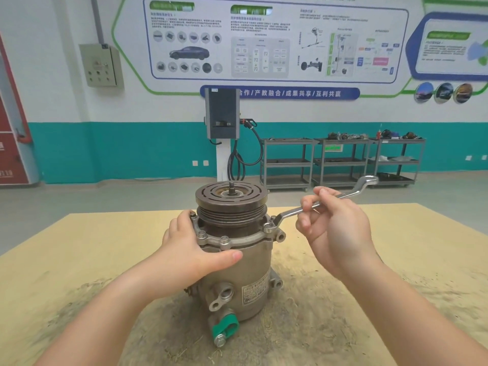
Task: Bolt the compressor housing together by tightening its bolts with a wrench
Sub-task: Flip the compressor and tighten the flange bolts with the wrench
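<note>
We counted one upright grey metal compressor point(237, 273) with one dark grooved pulley point(231, 199) on top and one green plastic cap point(226, 326) low on its front, standing on one tan wooden table point(396, 273). Three silver hex bolts showed plainly on the flange: two at the front point(202, 234) point(224, 239) and one at the right point(268, 227); a fourth by the left fingers was unclear. There was one silver offset ring wrench point(330, 200), and two bare hands, left point(190, 249) and right point(335, 228). Behind stood three grey metal shelf carts point(287, 162) point(340, 162) point(396, 159)
</note>
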Action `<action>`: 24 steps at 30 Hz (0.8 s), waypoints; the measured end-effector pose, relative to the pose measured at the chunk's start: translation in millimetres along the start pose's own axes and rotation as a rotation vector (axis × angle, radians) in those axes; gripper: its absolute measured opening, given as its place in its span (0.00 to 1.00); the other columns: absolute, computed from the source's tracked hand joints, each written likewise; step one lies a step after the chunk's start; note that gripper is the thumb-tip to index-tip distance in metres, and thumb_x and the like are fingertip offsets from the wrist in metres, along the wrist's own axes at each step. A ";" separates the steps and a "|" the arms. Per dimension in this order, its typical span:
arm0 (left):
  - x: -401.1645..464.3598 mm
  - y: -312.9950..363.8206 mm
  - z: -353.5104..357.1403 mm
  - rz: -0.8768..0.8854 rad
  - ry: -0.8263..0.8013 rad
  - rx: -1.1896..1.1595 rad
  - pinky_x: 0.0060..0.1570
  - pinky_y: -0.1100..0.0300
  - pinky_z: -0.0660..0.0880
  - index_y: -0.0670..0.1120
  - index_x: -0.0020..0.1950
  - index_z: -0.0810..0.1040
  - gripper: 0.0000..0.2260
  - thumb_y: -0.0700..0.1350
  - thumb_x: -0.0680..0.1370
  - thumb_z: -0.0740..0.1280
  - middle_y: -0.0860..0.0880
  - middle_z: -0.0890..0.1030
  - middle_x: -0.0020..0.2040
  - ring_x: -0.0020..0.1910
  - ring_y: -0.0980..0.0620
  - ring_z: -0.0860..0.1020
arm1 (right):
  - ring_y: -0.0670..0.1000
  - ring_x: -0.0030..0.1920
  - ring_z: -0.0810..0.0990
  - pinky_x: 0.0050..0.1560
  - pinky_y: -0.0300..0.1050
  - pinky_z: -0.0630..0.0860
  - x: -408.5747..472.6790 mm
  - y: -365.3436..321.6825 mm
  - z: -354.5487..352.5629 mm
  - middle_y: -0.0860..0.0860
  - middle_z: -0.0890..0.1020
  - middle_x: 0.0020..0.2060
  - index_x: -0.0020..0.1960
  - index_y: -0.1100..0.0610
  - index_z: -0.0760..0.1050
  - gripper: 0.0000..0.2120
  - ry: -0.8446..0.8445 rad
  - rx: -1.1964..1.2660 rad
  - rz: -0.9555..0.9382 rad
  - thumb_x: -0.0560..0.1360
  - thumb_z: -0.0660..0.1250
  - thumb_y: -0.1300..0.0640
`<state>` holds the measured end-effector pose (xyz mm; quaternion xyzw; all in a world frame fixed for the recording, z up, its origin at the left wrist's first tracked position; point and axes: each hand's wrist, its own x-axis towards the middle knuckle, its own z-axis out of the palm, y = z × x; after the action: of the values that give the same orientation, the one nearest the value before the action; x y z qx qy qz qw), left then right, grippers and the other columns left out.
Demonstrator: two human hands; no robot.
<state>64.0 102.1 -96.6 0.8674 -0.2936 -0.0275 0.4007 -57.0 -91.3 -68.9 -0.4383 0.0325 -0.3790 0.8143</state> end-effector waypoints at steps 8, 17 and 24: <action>-1.7 2.1 -0.1 0.004 -0.004 -0.012 0.74 0.49 0.64 0.54 0.76 0.54 0.60 0.76 0.48 0.67 0.55 0.62 0.70 0.72 0.54 0.62 | 0.50 0.25 0.76 0.28 0.40 0.73 -8.3 22.9 -5.0 0.51 0.78 0.32 0.47 0.56 0.65 0.08 -0.053 -0.206 -0.429 0.84 0.53 0.57; 3.5 -6.3 0.3 0.020 0.005 0.002 0.74 0.47 0.65 0.53 0.78 0.52 0.71 0.84 0.41 0.64 0.55 0.62 0.72 0.73 0.53 0.62 | 0.47 0.36 0.80 0.36 0.40 0.77 -30.3 33.8 -2.5 0.52 0.80 0.38 0.49 0.58 0.74 0.09 -0.351 -0.663 -1.101 0.82 0.61 0.52; 6.4 -8.9 4.5 0.027 0.055 0.025 0.71 0.49 0.66 0.53 0.76 0.55 0.62 0.76 0.46 0.69 0.54 0.64 0.66 0.70 0.52 0.64 | 0.54 0.35 0.79 0.34 0.47 0.77 -48.6 42.3 10.7 0.56 0.81 0.36 0.42 0.68 0.81 0.14 -0.376 -0.878 -1.200 0.78 0.66 0.58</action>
<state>72.4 100.2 -104.8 0.8687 -0.2945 0.0056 0.3982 -62.5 -38.7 -107.1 -0.7211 -0.2026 -0.6277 0.2119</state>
